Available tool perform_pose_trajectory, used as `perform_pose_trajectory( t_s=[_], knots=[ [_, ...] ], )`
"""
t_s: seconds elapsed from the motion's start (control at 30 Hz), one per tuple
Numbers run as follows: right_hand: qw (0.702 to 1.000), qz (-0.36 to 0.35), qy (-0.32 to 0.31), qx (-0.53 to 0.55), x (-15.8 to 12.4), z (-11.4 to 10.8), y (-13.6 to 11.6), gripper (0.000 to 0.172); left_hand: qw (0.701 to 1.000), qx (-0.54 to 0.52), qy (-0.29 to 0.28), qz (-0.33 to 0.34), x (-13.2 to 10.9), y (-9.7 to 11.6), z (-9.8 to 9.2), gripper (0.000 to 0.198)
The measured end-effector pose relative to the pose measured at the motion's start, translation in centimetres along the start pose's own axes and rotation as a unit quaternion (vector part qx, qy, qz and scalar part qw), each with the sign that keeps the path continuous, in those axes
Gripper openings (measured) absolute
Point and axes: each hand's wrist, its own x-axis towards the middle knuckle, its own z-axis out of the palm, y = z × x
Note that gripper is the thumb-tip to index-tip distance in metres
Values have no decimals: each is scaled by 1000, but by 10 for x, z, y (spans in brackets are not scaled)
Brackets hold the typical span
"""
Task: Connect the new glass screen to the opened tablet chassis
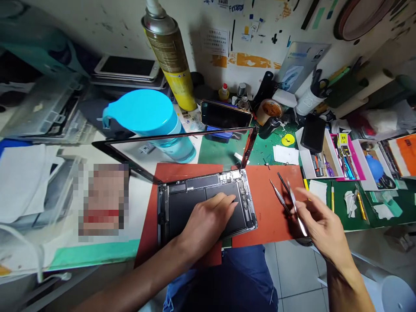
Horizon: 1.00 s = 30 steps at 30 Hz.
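Note:
An opened tablet [186, 203] lies on a red mat [273, 216], its dark battery and boards exposed. Its glass panel [195, 135] stands raised along the far edge, with a black frame. My left hand [209, 214] rests over the battery, fingers curled together; anything between them is hidden. At the mat's right edge, my right hand [320, 221] holds metal tweezers [298, 212] between thumb and fingers, above the mat. A silver pen-like tool [277, 194] and a thin black tool [283, 182] lie just left of them.
Behind the panel stand a blue-lidded bottle [139, 112], a spray can [170, 56] and a phone [225, 115]. Trays of tools [320, 156] line the right back. Plastic boxes [48, 104] and papers [24, 186] sit at left.

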Motion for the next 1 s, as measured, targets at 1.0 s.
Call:
perform_pose_trajectory(
  t_s=[1.0],
  knots=[
    [873,111,81,468,-1,105,-47,28,985,2,135,109,0,1,1,13]
  ],
)
